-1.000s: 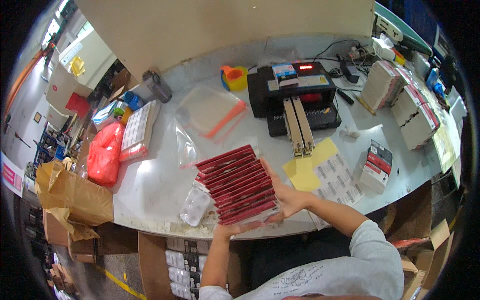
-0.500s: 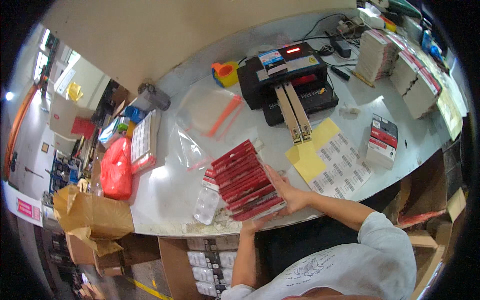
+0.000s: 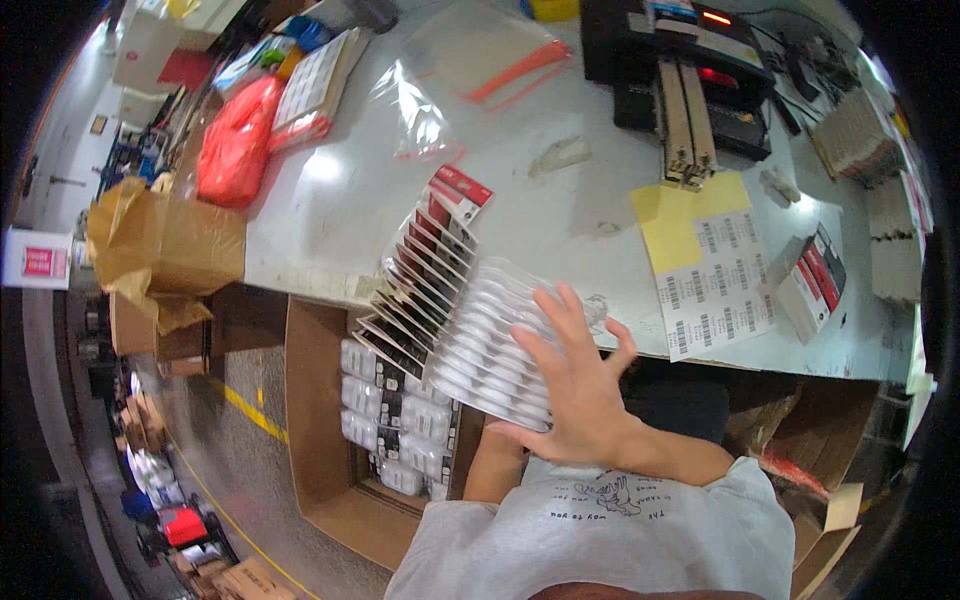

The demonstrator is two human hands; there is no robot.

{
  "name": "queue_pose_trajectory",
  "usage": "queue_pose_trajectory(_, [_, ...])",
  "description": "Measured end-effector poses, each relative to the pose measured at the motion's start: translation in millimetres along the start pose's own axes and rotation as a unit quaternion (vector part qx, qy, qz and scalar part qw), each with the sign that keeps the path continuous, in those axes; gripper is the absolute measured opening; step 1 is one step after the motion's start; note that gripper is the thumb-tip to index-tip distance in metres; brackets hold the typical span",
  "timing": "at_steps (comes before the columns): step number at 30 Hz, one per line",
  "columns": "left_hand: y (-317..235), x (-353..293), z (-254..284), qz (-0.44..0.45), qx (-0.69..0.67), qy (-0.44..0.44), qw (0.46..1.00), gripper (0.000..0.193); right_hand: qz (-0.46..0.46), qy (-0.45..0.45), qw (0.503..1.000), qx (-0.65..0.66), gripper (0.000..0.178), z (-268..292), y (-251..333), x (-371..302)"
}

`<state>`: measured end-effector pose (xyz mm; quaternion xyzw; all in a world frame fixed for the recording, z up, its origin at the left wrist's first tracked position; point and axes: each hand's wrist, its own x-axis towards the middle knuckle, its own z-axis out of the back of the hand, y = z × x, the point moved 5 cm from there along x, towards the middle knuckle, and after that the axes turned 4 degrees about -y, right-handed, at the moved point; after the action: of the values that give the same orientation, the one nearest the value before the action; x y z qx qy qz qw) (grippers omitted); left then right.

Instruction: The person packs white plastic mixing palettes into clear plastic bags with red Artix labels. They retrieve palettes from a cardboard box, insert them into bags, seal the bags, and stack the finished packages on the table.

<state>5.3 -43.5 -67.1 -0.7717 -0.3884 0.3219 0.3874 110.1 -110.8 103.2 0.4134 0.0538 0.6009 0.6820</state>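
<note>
A fanned row of carded blister packs (image 3: 490, 335), with clear ribbed plastic bubbles and red-and-black cards, is held tilted at the table's near edge, partly over an open cardboard box. My right hand (image 3: 580, 385) lies against its right side, fingers spread, thumb at the lower corner and fingertips over the plastic. My left forearm (image 3: 495, 468) reaches in behind the row from below. The packs hide the left hand and its fingers; they appear to rest in it. One red-topped card (image 3: 462, 192) stands out at the far end of the row.
Below the table edge, the cardboard box (image 3: 320, 450) holds several similar packs. On the table are plastic bags (image 3: 510, 60), a barcode label sheet (image 3: 715, 275), a black machine (image 3: 640, 60), a small stack of boxes (image 3: 812, 280) and a red bag (image 3: 240, 145).
The packs have turned from red edges upward to bubbles facing right, and fanned out nearer me. My right hand's fingers have spread. The view has shifted down, showing more of the box.
</note>
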Motion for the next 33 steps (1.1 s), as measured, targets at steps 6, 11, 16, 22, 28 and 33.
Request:
queue_pose_trajectory(6, [-0.5,-14.6,0.9,-0.005,-0.017,-0.034,0.999,0.065,0.079,-0.118,0.988,-0.056,0.037,3.0,27.3,-19.6])
queue_pose_trajectory(11, [-2.2,-20.5,10.7,-0.003,-0.021,-0.048,0.999,0.065,0.083,-0.134,0.983,-0.096,0.038,1.9,29.9,-23.2])
queue_pose_trajectory(16, [-3.5,-24.2,19.6,0.001,-0.022,-0.058,0.998,0.064,0.062,-0.145,0.984,-0.078,0.041,2.6,27.2,-24.6])
queue_pose_trajectory(22, [-5.3,-24.9,23.2,0.004,-0.029,-0.064,0.998,0.063,0.07,-0.104,0.991,-0.047,0.034,-0.9,22.3,-25.1])
queue_pose_trajectory(28, [-6.5,-31.7,26.6,0.005,-0.031,-0.076,0.997,0.063,0.025,-0.082,0.993,0.08,0.058,5.5,16.3,-19.8])
queue_pose_trajectory(33, [-8.2,-40.4,30.3,0.006,-0.027,-0.087,0.996,0.062,-0.02,-0.06,0.992,0.105,0.07,11.2,9.9,-13.3])
